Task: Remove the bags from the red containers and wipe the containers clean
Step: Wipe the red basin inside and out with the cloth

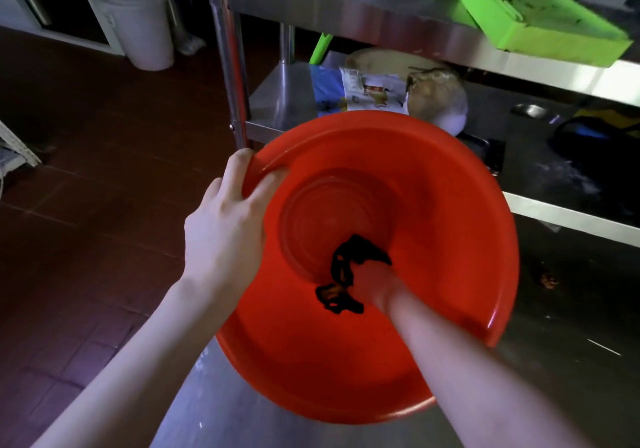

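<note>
Wiping step, by my reading; no bag shows in this basin. To do it well: keep the rim braced, press the cloth flat, sweep in rings from the floor up the wall, and turn the basin to bring unwiped wall under the hand.

Right hand [377, 288] is nearest, reaching in from 5 o'clock. It holds a bunched dark cloth [346, 274] against the lower wall of the red basin [433, 205]; fingertips hidden.

Left hand [225, 225] clamps the rim at 10 o'clock, thumb inside, fingers over the edge.

Basin is tilted toward the wearer above the steel table [214, 395]. Beyond, at 12 o'clock, a steel rack [284, 94]; a green tray [540, 17] at 1 o'clock.
</note>
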